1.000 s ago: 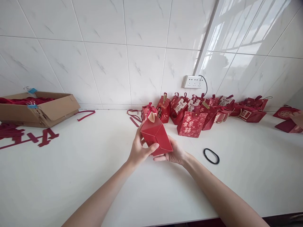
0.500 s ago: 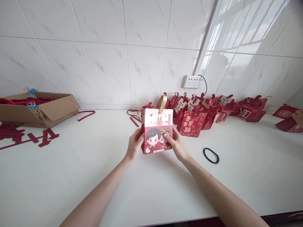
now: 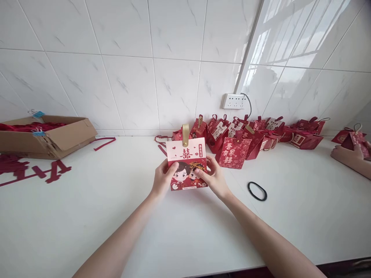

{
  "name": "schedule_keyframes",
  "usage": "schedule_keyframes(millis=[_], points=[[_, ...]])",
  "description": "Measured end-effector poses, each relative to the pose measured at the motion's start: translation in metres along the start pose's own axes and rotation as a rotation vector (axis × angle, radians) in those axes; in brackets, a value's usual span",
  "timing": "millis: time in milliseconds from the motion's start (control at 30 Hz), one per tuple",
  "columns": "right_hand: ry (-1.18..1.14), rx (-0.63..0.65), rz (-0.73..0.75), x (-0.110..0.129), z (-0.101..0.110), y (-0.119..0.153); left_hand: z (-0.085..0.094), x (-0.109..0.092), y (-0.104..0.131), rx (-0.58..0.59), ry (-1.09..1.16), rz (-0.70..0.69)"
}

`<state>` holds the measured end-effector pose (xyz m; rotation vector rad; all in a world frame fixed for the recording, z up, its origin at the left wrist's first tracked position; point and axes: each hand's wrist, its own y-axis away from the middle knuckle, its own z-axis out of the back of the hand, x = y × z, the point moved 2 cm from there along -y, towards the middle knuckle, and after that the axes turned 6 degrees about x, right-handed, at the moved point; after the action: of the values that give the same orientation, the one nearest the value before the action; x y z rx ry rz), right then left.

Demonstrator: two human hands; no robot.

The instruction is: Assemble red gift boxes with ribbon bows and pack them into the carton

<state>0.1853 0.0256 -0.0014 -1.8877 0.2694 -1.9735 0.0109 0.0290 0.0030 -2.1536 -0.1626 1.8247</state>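
Head view: both hands [image 3: 188, 177] hold gift box [image 3: 187, 170].

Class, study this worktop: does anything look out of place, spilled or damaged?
No spill or clear damage shows. Two things look untidy: loose red ribbons lie outside the cardboard box, though similar red material is inside, and a black ring lies alone, apart from the gift boxes.

The carton [image 3: 69, 136] lies left of the held box [image 3: 187, 164], the ring [image 3: 264, 198] right of it.
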Motion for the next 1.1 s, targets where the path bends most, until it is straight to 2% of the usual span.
schedule_keyframes(millis=[133, 300, 500, 700, 867, 967, 1100], points=[[0.034, -0.010, -0.006, 0.001, 0.000, 0.001, 0.000, 0.004, 0.000, -0.003, 0.038, 0.003], [-0.024, 0.047, -0.026, 0.002, -0.002, 0.002, 0.002, 0.011, 0.000, 0.045, 0.194, 0.002], [-0.070, 0.098, -0.063, 0.003, 0.000, 0.003, 0.003, 0.008, -0.002, -0.013, 0.232, 0.147], [-0.129, 0.088, -0.181, 0.003, -0.001, 0.001, 0.000, 0.006, -0.002, 0.028, 0.347, 0.239], [-0.272, 0.025, -0.254, -0.002, -0.002, -0.001, -0.010, -0.003, 0.000, 0.098, 0.430, 0.251], [-0.383, -0.014, -0.276, -0.006, -0.001, -0.003, -0.015, -0.008, 0.002, 0.095, 0.432, 0.230], [-0.562, 0.035, -0.409, -0.012, -0.001, -0.006, -0.018, -0.011, 0.005, 0.164, 0.405, 0.356]])
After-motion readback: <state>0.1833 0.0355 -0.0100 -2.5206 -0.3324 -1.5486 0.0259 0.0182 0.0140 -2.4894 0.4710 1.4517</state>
